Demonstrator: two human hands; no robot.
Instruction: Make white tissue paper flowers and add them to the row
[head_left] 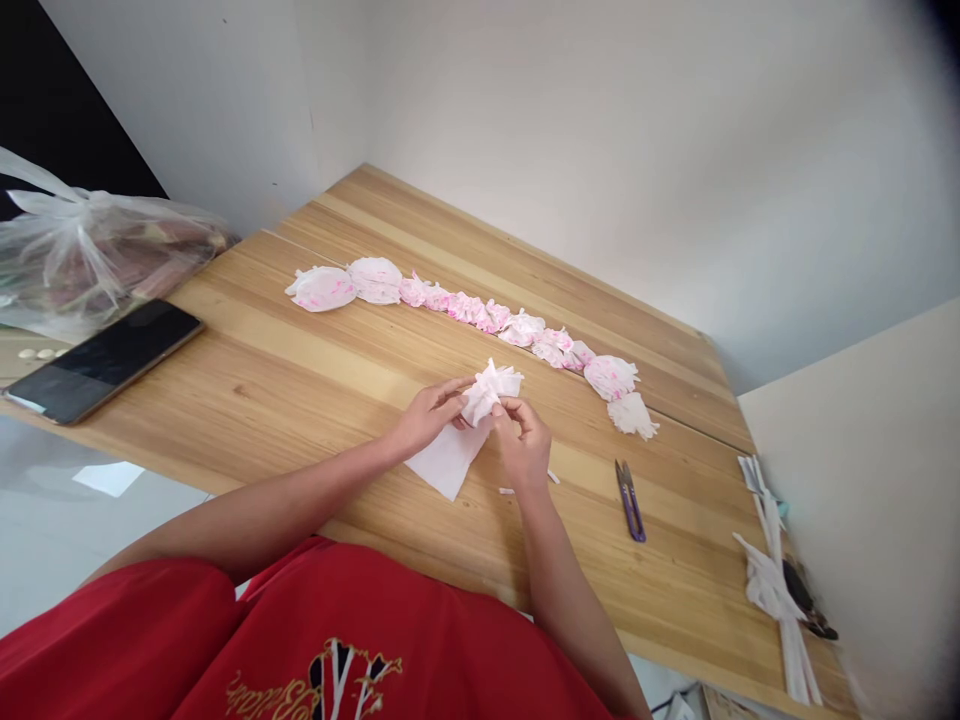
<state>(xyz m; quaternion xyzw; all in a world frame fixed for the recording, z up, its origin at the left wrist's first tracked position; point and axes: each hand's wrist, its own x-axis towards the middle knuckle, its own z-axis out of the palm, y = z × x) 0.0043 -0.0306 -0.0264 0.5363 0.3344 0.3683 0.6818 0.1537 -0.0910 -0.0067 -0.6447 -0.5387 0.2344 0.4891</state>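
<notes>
Gripping from both sides in the head view, the left hand (433, 415) and right hand (526, 445) hold a white, ruffled piece of thin tissue-like paper (492, 388) above the near part of the pale-brown, wood-grained table (315, 370). Left thumb and fingers pinch its left edge; right thumb and index finger pinch its lower right, remaining fingers curled. A flat, white, straight-edged sheet (451, 465) shows below the hands; whether it joins the ruffled piece cannot be determined.

Handling assessment: the piece appears very light, soft and easily torn or crushed. The gathered base would be the sounder place for a light fingertip hold; the frilled edges look weakest.

Also noted: a row of pink-and-white crumpled paper pieces (469, 308) beyond the hands, and purple-handled metal snips (630, 502) to the right, well apart from them.
</notes>
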